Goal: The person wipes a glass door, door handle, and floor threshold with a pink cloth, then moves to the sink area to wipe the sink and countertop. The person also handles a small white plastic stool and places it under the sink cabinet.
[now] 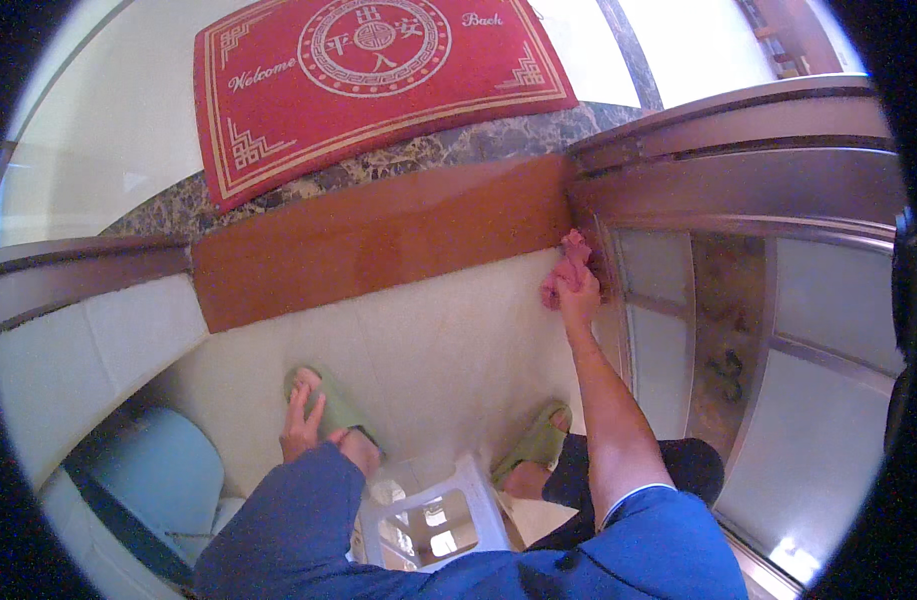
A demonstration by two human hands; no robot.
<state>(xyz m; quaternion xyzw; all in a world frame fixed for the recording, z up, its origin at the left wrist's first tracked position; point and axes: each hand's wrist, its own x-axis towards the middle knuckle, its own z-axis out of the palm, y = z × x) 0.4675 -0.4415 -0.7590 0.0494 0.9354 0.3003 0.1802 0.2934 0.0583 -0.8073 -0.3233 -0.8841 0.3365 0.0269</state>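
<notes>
My right hand (580,298) is closed around a crumpled pink cloth (556,288). It holds the cloth low at the right end of a reddish-brown threshold strip (383,240), beside the door frame (612,300). Part of the cloth sticks up past my fingers against the corner. Over on the left, my left hand (301,426) hangs with its fingers apart and nothing in it. In the picture it overlaps the green slipper (338,409) on my left foot.
Beyond the threshold, a red doormat (376,112) with writing lies partly over a dark marbled stone strip (466,142). A door with frosted panels (803,405) stands at right. A white plastic stool (488,510) is beneath me. A light blue bin-like object (165,465) sits left.
</notes>
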